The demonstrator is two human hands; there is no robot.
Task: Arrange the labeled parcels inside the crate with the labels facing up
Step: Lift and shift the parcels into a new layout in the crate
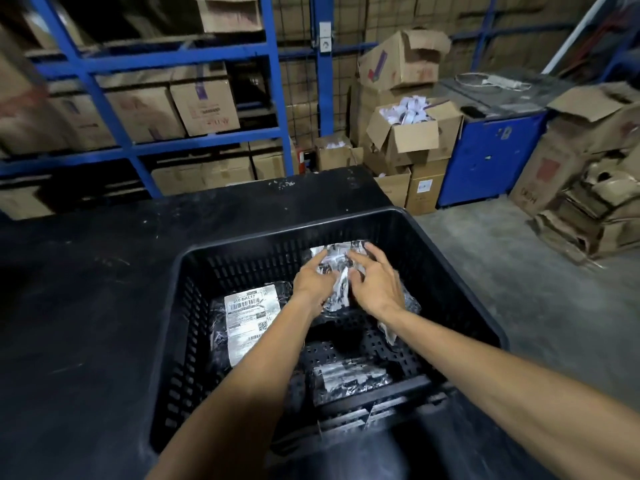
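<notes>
A black slotted plastic crate (194,271) stands on a black table. Inside it on the left lies a dark plastic parcel with a white shipping label (247,323) facing up. A second parcel (349,375) with a crumpled shiny label lies at the near side of the crate floor. At the far right of the crate, both hands are on a third parcel (341,268) whose wrinkled white label shows. My left hand (313,284) grips its left edge and my right hand (375,284) rests on its right side, fingers spread over it.
The black table (86,289) extends left and behind the crate. Blue racking (104,64) with cardboard boxes fills the back left. Open cartons (412,133), a blue cabinet (491,154) and flattened cardboard (588,202) stand on the concrete floor at the right.
</notes>
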